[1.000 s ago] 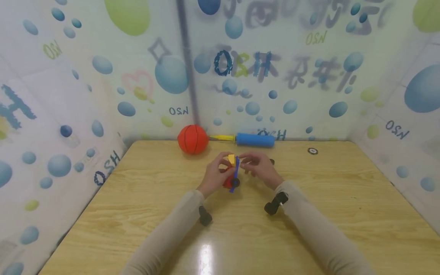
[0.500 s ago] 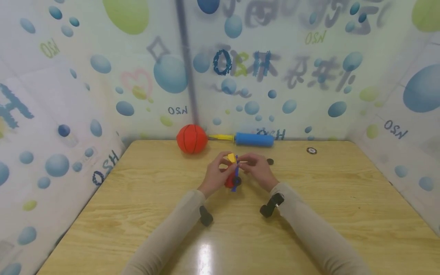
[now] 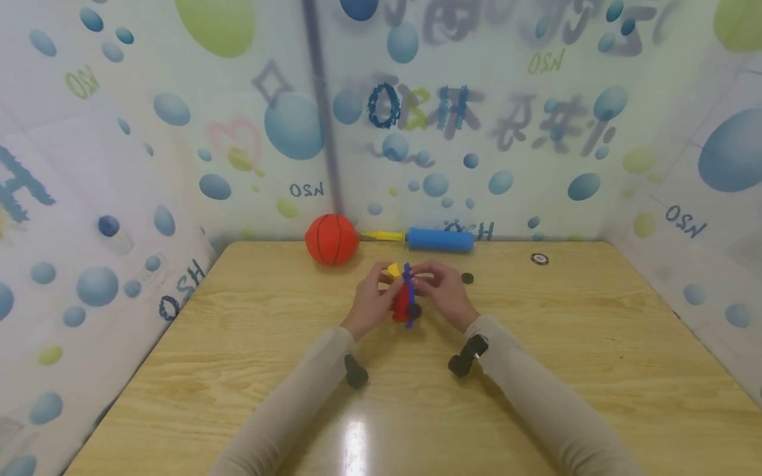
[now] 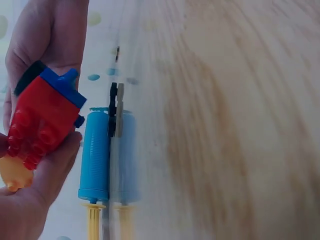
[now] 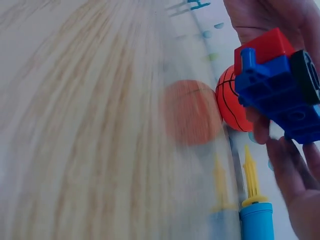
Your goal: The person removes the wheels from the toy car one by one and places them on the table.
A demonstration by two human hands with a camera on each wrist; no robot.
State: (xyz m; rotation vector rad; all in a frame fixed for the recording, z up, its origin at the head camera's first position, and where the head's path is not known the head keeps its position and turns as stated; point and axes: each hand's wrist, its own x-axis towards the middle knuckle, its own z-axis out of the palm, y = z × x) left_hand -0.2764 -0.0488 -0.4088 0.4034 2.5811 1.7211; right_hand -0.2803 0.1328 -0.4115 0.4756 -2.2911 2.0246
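Above the wooden table (image 3: 250, 370), the left hand (image 3: 370, 303) and right hand (image 3: 446, 297) together grip a toy block vehicle (image 3: 405, 299), fingers curled round it. The left wrist view alone reveals its red studded body (image 4: 42, 122); the right wrist view shows the blue chassis and black wheel (image 5: 306, 75). Beyond the vehicle lie an orange ball (image 3: 331, 239) and blue pump (image 3: 439, 239).

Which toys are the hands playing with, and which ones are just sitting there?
In use:
- the left hand and the right hand together hold the red, blue and yellow plastic block toy with a black wheel.

Lying about:
- small orange toy basketball at the far edge of the wooden table
- blue hand pump with yellow nozzle beside it
- small black discs
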